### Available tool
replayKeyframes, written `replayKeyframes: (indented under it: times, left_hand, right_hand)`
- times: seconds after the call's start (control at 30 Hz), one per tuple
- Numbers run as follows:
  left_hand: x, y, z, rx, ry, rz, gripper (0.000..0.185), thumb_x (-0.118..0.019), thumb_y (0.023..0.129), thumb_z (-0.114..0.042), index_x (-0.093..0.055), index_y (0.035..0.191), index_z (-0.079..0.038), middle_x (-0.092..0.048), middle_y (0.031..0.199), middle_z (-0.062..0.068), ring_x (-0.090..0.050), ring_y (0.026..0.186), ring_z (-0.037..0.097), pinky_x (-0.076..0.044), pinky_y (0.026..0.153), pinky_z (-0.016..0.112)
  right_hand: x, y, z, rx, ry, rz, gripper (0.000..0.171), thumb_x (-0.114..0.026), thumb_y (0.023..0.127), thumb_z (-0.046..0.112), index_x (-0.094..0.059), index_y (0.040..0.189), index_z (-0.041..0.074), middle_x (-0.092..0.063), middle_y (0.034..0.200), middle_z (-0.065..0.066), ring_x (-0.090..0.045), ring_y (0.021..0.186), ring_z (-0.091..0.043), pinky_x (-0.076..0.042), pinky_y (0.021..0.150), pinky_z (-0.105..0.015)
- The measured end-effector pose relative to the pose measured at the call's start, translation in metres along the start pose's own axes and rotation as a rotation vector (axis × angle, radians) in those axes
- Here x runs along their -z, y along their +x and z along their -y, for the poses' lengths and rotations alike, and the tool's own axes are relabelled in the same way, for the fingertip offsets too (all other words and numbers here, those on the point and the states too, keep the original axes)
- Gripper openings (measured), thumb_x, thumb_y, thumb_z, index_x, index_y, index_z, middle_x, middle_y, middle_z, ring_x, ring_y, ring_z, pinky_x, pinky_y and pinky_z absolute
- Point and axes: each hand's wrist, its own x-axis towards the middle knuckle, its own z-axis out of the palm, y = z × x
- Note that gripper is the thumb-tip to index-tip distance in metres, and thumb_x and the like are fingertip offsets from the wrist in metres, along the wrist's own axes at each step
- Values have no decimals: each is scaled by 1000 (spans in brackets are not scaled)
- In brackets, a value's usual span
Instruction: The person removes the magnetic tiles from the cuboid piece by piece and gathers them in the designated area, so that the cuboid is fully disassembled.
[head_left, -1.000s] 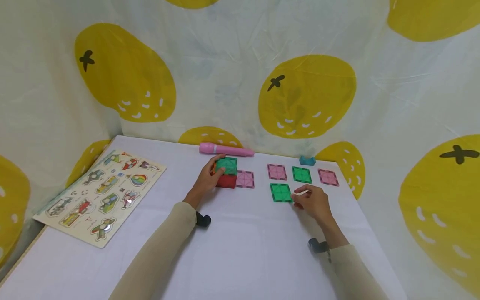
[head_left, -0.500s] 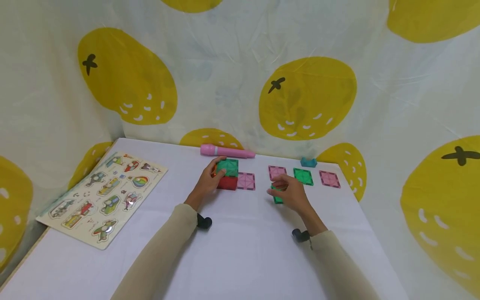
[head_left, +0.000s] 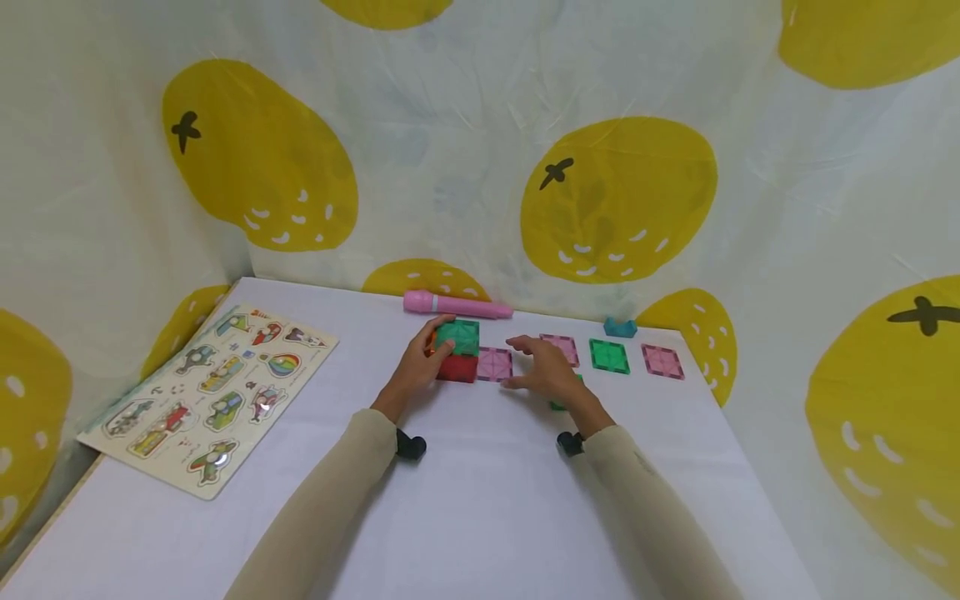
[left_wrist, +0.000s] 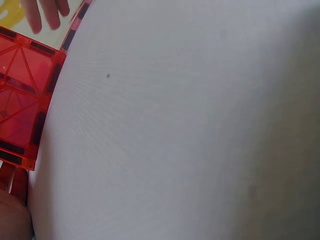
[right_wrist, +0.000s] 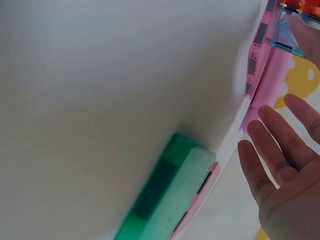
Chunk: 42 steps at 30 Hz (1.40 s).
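Observation:
In the head view my left hand grips a small box of see-through magnetic tiles, its thumb near the top and its fingers round the left side. The box has a green tile on top and a red tile in front, with orange showing at the left. A flat pink tile lies against the box's right side. Above the table, close to that pink tile, my right hand has its fingers spread and holds nothing. A green tile lies partly hidden beneath the right hand.
Right of the hands lie a pink tile, a green tile and another pink tile. A pink microphone-shaped toy and a small teal piece sit at the back edge. A picture puzzle board lies at left.
My right hand has left the near green tile's right edge and passed leftward over it to the pink tile beside the box. The left hand stays on the box.

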Motion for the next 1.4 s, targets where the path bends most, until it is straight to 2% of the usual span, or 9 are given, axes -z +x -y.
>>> replayKeyframes:
  times: [0.17, 0.33, 0.53, 0.77, 0.97, 1.2, 1.4]
  left_hand:
    - [0, -1, -1, 15, 8, -6, 52, -54, 111, -21, -42, 162, -22, -42, 164, 7, -44, 146, 33, -39, 124, 58]
    - [-1, -1, 0, 9, -6, -5, 50, -54, 111, -19, -44, 160, -24, -45, 162, 10, -49, 139, 34, -45, 119, 57]
    - [-3, -1, -1, 16, -1, -8, 49, -53, 112, -20, -43, 160, -27, -46, 160, 13, -51, 138, 33, -49, 116, 54]
    - [-3, -3, -2, 53, -10, -8, 49, -54, 112, -23, -44, 159, -31, -48, 158, 9, -53, 134, 31, -51, 113, 52]
    - [-3, -3, -4, 54, -22, -9, 50, -53, 112, -22, -43, 160, -29, -47, 159, 9, -53, 135, 32, -49, 114, 53]
    - [-3, -5, -6, 60, -20, -7, 49, -54, 112, -23, -44, 159, -29, -47, 160, 9, -51, 136, 32, -47, 117, 53]
    - [-1, -5, -7, 35, -16, -13, 49, -54, 112, -22, -44, 160, -27, -45, 162, 6, -49, 140, 32, -44, 120, 55]
  right_hand:
    - [-3, 16, 6, 11, -45, 32, 75, -92, 84, 30, -59, 151, 20, -61, 150, -8, -53, 141, -31, -47, 118, -57]
    - [-9, 27, 11, 50, -87, 79, 74, -94, 82, 31, -63, 147, 16, -63, 146, -8, -53, 138, -30, -44, 121, -54]
    - [-15, 30, 14, 47, -116, 59, 70, -94, 81, 27, -64, 144, 15, -66, 139, -6, -55, 133, -28, -47, 119, -51]
    - [-17, 27, 13, 48, -139, 1, 70, -96, 78, 30, -68, 139, 12, -69, 132, -7, -58, 125, -27, -51, 114, -49]
    - [-14, 22, 11, 44, -201, -47, 71, -96, 77, 36, -69, 138, 12, -68, 133, -8, -58, 124, -28, -53, 111, -50]
    - [2, 10, -2, 74, -193, -66, 67, -95, 78, 37, -71, 136, 13, -67, 136, -9, -57, 128, -29, -52, 112, -51]
    - [19, -4, -15, 103, -196, -88, 66, -93, 80, 40, -71, 137, 14, -67, 138, -11, -57, 127, -32, -52, 110, -55]
